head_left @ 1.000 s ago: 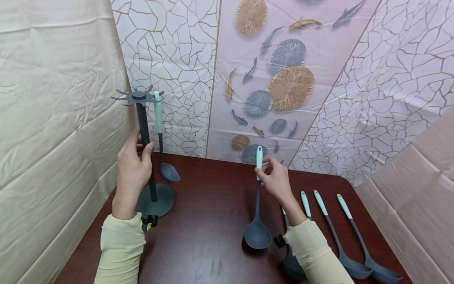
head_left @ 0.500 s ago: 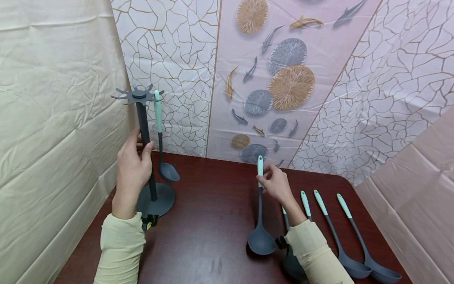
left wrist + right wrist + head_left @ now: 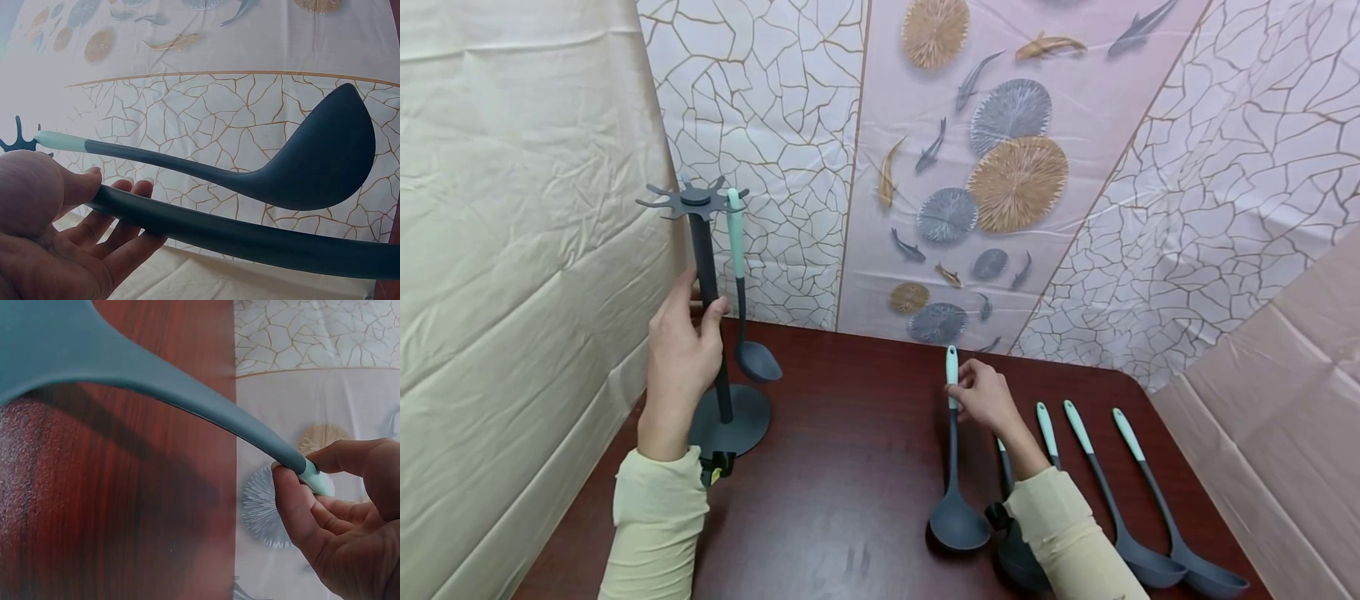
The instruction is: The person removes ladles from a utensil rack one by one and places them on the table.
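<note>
My left hand (image 3: 683, 358) grips the dark post of a utensil stand (image 3: 747, 433), which has a round base and a ring of hooks on top. From one hook hangs a dark ladle (image 3: 758, 362) with a mint-green handle; the left wrist view shows this hanging ladle (image 3: 325, 156) beside the post (image 3: 250, 244). My right hand (image 3: 988, 398) pinches a second ladle (image 3: 958, 523) by its mint handle, near where it joins the dark shaft. The held ladle (image 3: 206, 405) stands handle up, bowl low over the table; whether the bowl touches is unclear.
Several more mint-handled utensils lie on the dark red table (image 3: 842, 467) at the right, among them a ladle (image 3: 1150, 568) and another ladle (image 3: 1208, 577). My right forearm partly covers two of them. Patterned cloth (image 3: 775, 150) hangs behind the table.
My right hand has lowered the ladle and brought it slightly to the right. The left hand keeps its grip on the stand's post, and the hanging ladle stays in place.
</note>
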A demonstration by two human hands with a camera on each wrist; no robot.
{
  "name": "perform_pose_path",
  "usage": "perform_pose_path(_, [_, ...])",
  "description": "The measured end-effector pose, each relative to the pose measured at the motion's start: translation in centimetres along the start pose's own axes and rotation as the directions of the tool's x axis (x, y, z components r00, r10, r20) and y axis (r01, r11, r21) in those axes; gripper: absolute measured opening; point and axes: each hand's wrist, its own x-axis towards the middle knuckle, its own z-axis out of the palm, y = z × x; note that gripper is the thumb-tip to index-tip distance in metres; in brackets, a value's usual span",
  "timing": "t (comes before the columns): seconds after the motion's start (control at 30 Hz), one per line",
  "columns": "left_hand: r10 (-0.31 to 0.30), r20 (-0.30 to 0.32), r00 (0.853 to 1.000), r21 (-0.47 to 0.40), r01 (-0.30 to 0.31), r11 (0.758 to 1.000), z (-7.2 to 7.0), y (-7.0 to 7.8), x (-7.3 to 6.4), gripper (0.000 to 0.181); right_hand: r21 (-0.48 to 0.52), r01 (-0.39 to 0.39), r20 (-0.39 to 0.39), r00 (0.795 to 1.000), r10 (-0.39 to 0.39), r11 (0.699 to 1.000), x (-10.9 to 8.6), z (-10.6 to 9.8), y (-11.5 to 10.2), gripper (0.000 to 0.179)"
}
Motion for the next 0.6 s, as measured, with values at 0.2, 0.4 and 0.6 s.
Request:
perform_pose_path(0.2, [0.005,-0.003,1.0,-0.003,-0.005,1.0,0.0,0.0,0.0,0.049,0.008,-0.021,0.025,0.999,0.02,1.0,0.0,0.2,0.8,0.023])
perform_pose_path(0.4, [0.004,-0.005,1.0,-0.002,-0.004,1.0,0.1,-0.1,0.0,0.05,0.005,-0.047,0.05,0.998,0.047,0.999,-0.1,0.6,1.5,0.022])
perform_pose_path(0.6, [0.003,0.0,1.0,0.004,-0.003,1.0,0.1,0.0,0.1,0.048,0.013,-0.06,0.062,0.996,0.059,0.998,-0.1,0.9,2.3,0.02])
